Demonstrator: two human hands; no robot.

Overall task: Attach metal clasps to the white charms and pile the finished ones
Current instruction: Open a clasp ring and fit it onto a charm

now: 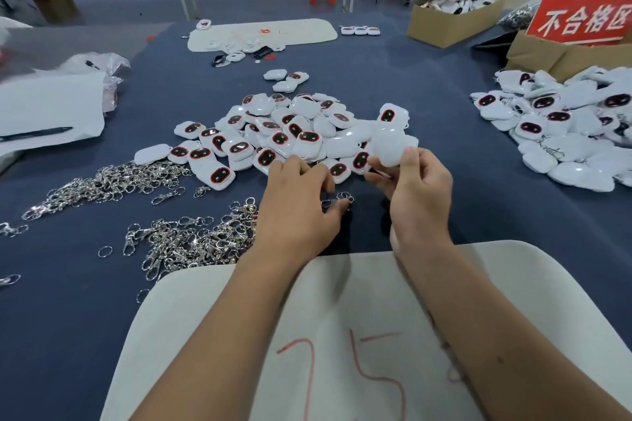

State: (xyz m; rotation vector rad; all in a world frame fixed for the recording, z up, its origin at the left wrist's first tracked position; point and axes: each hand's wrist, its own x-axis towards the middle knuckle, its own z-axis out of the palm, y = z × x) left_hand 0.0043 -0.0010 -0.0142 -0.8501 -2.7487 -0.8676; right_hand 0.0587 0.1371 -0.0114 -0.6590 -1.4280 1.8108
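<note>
2 hands busy: right hand (415, 188) pinches a white charm (390, 147) above the table, left hand (301, 202) fingers a clasp (342, 197) (ring end); next, hooking it on.

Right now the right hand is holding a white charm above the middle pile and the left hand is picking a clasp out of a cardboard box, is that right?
Not quite. The head view shows the left hand taking a clasp off the blue table, not from a box. The right hand does hold a white charm above the middle pile.
</note>
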